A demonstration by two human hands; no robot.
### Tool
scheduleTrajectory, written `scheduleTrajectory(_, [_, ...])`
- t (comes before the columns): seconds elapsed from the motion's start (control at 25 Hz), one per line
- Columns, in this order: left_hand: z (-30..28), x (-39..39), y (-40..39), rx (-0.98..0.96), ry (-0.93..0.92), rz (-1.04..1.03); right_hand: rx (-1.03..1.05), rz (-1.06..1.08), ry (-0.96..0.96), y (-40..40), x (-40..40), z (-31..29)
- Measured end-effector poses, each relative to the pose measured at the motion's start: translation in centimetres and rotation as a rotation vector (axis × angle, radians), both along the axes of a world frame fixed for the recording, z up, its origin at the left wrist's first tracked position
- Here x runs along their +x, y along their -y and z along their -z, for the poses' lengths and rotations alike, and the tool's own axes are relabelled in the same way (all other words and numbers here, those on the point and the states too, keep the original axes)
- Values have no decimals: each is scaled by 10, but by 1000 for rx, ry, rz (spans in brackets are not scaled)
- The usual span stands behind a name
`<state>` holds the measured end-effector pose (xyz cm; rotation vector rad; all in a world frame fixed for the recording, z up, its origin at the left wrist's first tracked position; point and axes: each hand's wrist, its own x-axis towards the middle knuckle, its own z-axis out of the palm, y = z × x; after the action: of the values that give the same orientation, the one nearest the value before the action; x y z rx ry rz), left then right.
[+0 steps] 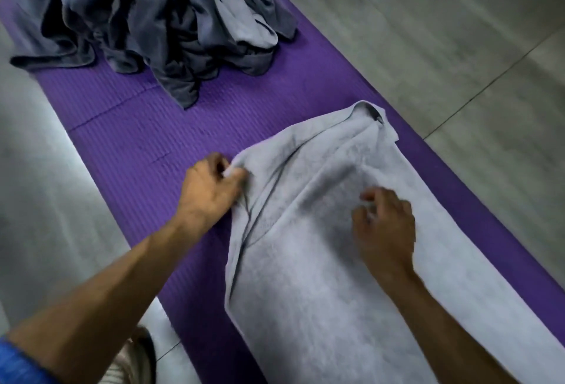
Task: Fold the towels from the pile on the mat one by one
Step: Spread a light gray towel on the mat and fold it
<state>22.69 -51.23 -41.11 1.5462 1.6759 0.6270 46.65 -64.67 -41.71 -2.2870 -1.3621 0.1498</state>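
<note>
On the mat (128,127), left hand (211,191) pinches the towel (321,276) edge.
Right hand (385,228) hovers, fingers loosely curled, holding nothing; pile (159,17) well apart.

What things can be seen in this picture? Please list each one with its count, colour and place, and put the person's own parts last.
towel: one, light grey, spread on the near part of the mat, partly creased at its far end
pile of towels: one heap, dark grey and light grey, on the far end of the mat; the number of towels cannot be told
mat: one, purple, ribbed, lying on the floor
floor: grey tiles, on both sides of the mat
shoe: one, light with a dark edge, on the floor at the near left
sleeve: one, blue, on the left arm
left hand: fingers pinch the towel's left edge
right hand: fingers curled, over the middle of the towel; blurred, grip unclear
</note>
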Motion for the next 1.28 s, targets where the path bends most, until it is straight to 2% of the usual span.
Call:
scheduleTrajectory(0.08, [-13, -25, 1, -43, 210, -238, 45, 43, -120, -52, 17, -16])
scheduleTrajectory(0.2, [-19, -73, 11, -47, 221, -346, -49, 134, -197, -122, 34, -28])
scheduleTrajectory(0.28, [-17, -92, 23, -66, 81, -250, -167, 188, -277, -153, 39, -25])
scheduleTrajectory(0.36, [-12, -100, 35, 23, -219, 71, -345, 202, -342, -173, 39, -22])
scheduleTrajectory(0.44, [-8, -94, 44, 106, -474, 327, -513, 214, -239, -179, 37, -20])
scheduleTrajectory(0.52, [-7, -86, 51, 69, -553, 363, -605, 234, -137, -179, 35, -19])
scheduleTrajectory(0.56, [-4, -84, 51, 42, -565, 354, -632, 208, -166, -180, 35, -19])
scheduleTrajectory(0.64, [1, -84, 51, 44, -558, 365, -577, 166, -348, -184, 35, -22])
scheduleTrajectory(0.72, [5, -88, 48, 123, -497, 333, -320, 147, -500, -190, 35, -23])
scheduleTrajectory(0.8, [2, -92, 46, 197, -469, 253, -48, 112, -494, -197, 40, -22])
scheduleTrajectory(0.84, [0, -94, 45, 225, -483, 236, -3, 86, -484, -198, 40, -23])
scheduleTrajectory(0.96, [5, -102, 49, 307, -585, 301, -72, 55, -329, -191, 37, -20])
scheduleTrajectory(1.04, [9, -106, 54, 268, -660, 378, -137, 89, -189, -178, 23, -17])
scheduleTrajectory(1.08, [10, -107, 56, 238, -683, 405, -187, 136, -180, -172, 14, -18])
scheduleTrajectory(1.12, [10, -106, 57, 220, -696, 423, -232, 180, -249, -169, 6, -17])
scheduleTrajectory(1.2, [9, -109, 57, 208, -692, 449, -269, 279, -526, -171, 1, -8])
scheduleTrajectory(1.28, [7, -112, 56, 192, -656, 430, -254, 371, -703, -179, 23, 14])
